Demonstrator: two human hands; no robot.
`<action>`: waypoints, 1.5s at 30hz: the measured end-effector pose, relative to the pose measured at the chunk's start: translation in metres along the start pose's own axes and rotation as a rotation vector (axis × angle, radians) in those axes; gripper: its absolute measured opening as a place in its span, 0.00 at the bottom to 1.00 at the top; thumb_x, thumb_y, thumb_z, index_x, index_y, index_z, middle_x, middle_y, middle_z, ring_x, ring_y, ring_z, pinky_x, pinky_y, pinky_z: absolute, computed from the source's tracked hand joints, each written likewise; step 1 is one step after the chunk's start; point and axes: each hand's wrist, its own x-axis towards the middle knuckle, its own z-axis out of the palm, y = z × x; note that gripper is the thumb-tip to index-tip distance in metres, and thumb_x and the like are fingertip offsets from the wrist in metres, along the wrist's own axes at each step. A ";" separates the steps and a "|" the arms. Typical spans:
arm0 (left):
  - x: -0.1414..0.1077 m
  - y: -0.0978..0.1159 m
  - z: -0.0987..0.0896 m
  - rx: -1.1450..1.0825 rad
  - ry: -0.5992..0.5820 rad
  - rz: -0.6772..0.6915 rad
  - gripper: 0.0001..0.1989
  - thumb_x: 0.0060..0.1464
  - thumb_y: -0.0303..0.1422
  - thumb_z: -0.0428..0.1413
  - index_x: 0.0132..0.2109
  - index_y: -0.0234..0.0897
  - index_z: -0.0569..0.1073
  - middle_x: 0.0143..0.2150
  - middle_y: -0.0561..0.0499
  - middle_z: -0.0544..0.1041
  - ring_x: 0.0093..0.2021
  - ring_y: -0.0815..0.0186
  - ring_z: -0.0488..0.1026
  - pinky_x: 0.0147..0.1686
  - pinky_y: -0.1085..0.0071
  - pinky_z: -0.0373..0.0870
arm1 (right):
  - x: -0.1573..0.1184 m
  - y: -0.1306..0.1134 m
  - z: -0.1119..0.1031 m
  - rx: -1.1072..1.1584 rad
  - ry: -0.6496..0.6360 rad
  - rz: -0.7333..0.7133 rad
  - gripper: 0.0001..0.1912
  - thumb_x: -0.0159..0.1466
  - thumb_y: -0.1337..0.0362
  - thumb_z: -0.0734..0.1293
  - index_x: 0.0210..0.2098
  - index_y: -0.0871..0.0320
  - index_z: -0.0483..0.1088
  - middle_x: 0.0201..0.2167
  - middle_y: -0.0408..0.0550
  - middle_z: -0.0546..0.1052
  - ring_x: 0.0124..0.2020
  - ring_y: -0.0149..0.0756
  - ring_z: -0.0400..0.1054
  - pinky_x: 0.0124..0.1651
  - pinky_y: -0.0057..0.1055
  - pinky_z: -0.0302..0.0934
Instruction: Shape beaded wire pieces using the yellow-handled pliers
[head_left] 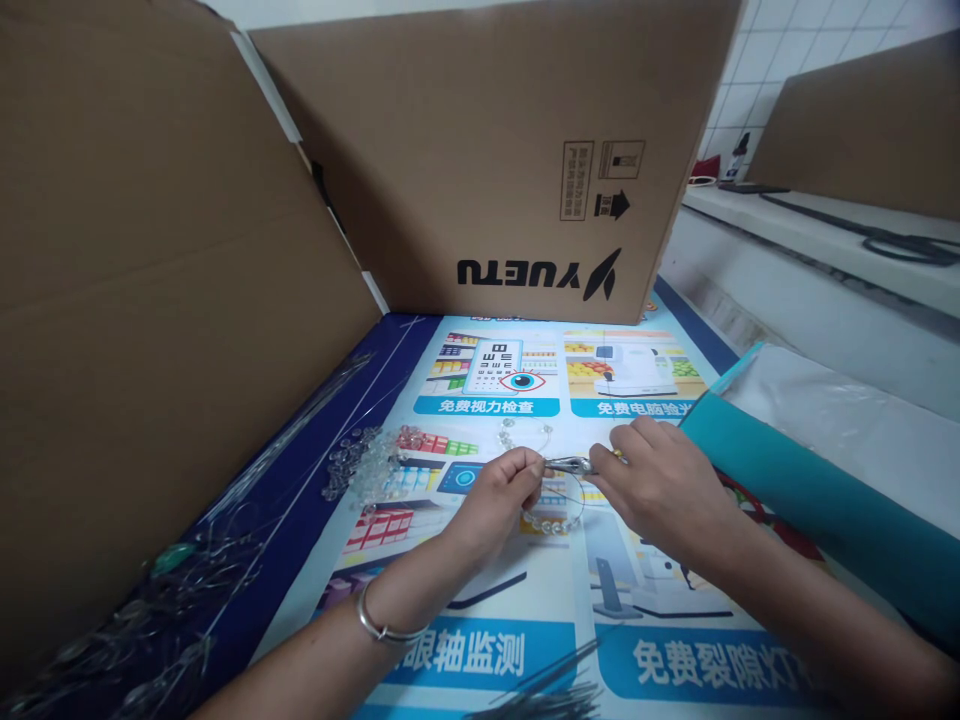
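Note:
My left hand (516, 482) pinches the wire of a loop strung with clear beads (551, 524), which hangs below the fingers. My right hand (651, 472) is wrapped round a pair of pliers (574, 465), whose metal jaws reach to the left fingertips. What exactly sits between the jaws is too small to make out. Just behind the hands, another curved strand with clear beads (507, 436) lies on the printed sheet. To the left of my left hand is a heap of loose clear and pinkish beads (367, 462).
Cardboard panels (420, 150) stand at the left and back. A teal box (810, 490) with a white inside is at the right. Cut wires (547, 695) lie at the front edge, and tangled wire pieces (187, 580) at the left. A printed sheet (525, 590) covers the table.

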 end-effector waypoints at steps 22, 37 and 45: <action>-0.001 0.005 -0.001 -0.082 -0.023 -0.082 0.09 0.51 0.31 0.51 0.25 0.35 0.62 0.17 0.58 0.58 0.20 0.74 0.53 0.22 0.75 0.47 | 0.000 0.004 0.007 0.035 0.021 -0.071 0.04 0.61 0.69 0.61 0.32 0.58 0.67 0.27 0.47 0.68 0.32 0.37 0.55 0.32 0.34 0.41; 0.000 0.009 -0.001 -0.013 0.009 -0.042 0.09 0.50 0.35 0.53 0.27 0.34 0.66 0.22 0.55 0.63 0.24 0.72 0.58 0.26 0.75 0.54 | 0.000 0.002 0.010 0.249 -0.050 0.163 0.11 0.61 0.58 0.61 0.32 0.57 0.71 0.29 0.46 0.71 0.35 0.36 0.60 0.35 0.30 0.49; 0.001 0.007 -0.001 -0.030 0.008 -0.036 0.08 0.51 0.33 0.53 0.27 0.34 0.66 0.22 0.55 0.64 0.24 0.73 0.58 0.26 0.75 0.53 | 0.000 -0.001 0.005 0.267 -0.103 0.215 0.11 0.61 0.58 0.61 0.32 0.56 0.71 0.29 0.46 0.72 0.36 0.37 0.62 0.35 0.31 0.50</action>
